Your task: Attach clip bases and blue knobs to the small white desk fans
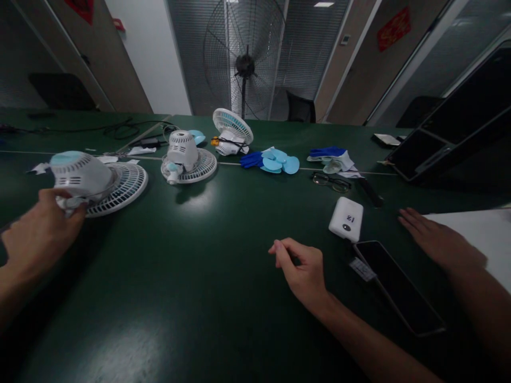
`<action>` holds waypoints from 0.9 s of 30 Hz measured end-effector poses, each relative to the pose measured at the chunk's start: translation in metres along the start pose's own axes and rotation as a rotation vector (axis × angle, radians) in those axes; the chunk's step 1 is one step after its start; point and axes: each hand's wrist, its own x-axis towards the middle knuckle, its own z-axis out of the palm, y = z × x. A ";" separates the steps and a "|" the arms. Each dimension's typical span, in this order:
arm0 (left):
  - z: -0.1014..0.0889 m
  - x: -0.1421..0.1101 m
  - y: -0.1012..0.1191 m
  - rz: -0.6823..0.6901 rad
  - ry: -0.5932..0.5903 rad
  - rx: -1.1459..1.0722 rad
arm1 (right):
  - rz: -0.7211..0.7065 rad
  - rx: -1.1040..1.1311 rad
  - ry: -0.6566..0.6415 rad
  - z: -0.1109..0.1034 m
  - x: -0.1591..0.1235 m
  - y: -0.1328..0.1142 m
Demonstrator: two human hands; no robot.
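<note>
White fan unit (85, 178) is in the grasp of the left hand (50, 226), whose thumb and fingers close on the small bracket at its near side. Its motor housing points up and its round grille faces down, spreading out to the right of that hand; in this dim light it is hard to say whether the rim rests fully on the dark green tabletop (191, 260).

Well apart from it, the right hand (305, 271) is narrow, fingers curled and thumb close to the index finger, over the tabletop. Between the two hands and farther out sits a second fan unit (182, 150), also grille down, and beyond it a third fan unit (233, 133) with its grille tilted up.

Straight out from the right hand lie pale blue fan blades (279, 161), touching a blue glove (251, 159). Farther to that hand's right are another pair of gloves (329, 158) and eyeglasses (330, 182). Just beside the right hand, on its right, are a white device (346, 219) and a dark-screened phone (399, 287). Past the phone, another person's hand (437, 239) lies flat beside a white sheet (479, 234).
</note>
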 end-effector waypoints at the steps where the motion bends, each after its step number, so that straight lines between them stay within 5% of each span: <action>1: -0.006 -0.002 0.012 0.022 0.107 -0.005 | -0.004 -0.003 0.001 0.000 0.000 0.000; 3: -0.017 -0.005 0.039 0.126 0.333 -0.058 | -0.006 -0.007 0.000 0.000 0.000 0.001; 5: -0.025 -0.005 0.072 0.299 0.423 -0.146 | -0.002 -0.005 -0.009 0.001 -0.001 0.002; 9: -0.017 0.013 0.144 0.670 0.314 -0.225 | 0.015 -0.001 -0.017 -0.001 -0.002 0.002; 14: 0.021 0.033 0.206 0.658 0.298 -0.380 | -0.005 -0.003 -0.028 -0.002 -0.002 0.000; 19: 0.042 0.039 0.215 0.497 0.401 -0.548 | 0.003 -0.009 -0.032 -0.001 -0.001 0.001; 27: 0.045 0.039 0.199 0.489 0.417 -0.556 | 0.000 -0.004 -0.044 -0.001 0.001 0.001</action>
